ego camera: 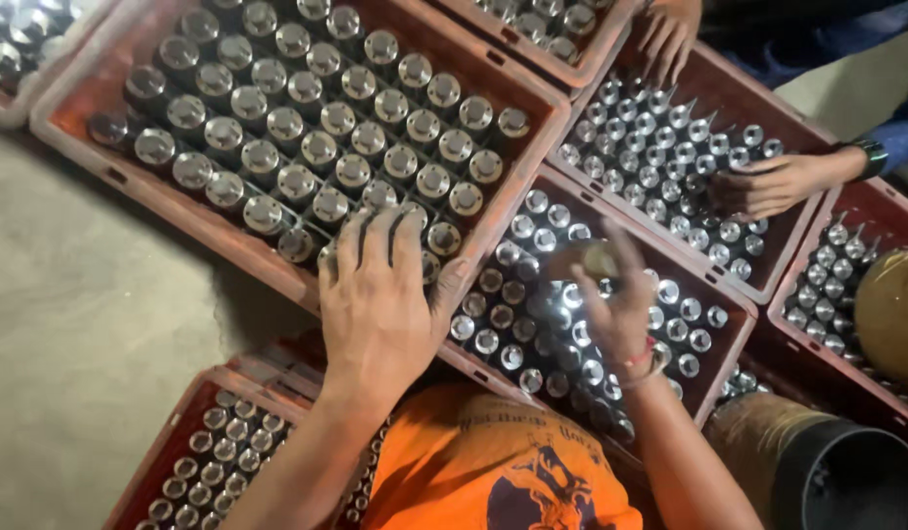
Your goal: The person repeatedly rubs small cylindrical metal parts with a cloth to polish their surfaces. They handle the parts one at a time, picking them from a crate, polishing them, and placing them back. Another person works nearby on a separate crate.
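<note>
1. My left hand (375,299) lies flat, fingers spread, on metal cylinders (321,123) in the big red crate (533,172).
2. My right hand (611,304) pinches one metal piece (599,260) over the neighbouring crate (724,344).
3. Seven crates in view — grey concrete floor (91,334).

dim warm light, glare on metal caps (321,147), soft blur.
</note>
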### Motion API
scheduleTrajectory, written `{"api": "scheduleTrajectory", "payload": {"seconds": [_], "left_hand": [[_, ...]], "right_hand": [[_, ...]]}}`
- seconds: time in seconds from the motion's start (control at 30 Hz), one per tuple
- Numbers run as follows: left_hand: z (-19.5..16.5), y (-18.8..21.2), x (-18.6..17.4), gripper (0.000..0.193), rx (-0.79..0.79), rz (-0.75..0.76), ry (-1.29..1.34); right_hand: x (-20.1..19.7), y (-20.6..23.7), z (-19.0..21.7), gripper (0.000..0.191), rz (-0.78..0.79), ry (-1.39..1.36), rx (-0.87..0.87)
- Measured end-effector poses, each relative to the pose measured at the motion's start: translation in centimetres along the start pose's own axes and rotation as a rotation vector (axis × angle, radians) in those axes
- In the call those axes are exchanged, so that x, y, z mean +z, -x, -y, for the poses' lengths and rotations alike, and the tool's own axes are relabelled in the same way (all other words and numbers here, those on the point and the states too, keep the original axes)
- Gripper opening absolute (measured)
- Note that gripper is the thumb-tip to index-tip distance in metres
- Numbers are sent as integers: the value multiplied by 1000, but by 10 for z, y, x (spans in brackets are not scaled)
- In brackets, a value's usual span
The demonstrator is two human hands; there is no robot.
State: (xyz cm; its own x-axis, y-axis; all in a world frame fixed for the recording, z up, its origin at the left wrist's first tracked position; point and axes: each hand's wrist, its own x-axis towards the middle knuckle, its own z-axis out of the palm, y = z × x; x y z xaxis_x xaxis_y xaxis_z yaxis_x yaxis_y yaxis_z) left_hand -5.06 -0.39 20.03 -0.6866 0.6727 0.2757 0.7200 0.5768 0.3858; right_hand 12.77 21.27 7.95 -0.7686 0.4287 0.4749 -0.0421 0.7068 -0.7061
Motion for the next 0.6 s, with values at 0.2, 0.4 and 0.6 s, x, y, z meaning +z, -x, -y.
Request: {"api": "scheduleTrajectory", "payload": {"seconds": [0.2,0.4,0.6], "left_hand": [[-1,1,2,59,3,31,-12],[1,2,1,59,-2,44,-21],[3,5,1,58,-11,48,-24]], "right_hand": [[8,13,14,61,114,171,-52],[15,23,27,60,35,-212,-73],[14,30,39,45,169,-41,83]]}}
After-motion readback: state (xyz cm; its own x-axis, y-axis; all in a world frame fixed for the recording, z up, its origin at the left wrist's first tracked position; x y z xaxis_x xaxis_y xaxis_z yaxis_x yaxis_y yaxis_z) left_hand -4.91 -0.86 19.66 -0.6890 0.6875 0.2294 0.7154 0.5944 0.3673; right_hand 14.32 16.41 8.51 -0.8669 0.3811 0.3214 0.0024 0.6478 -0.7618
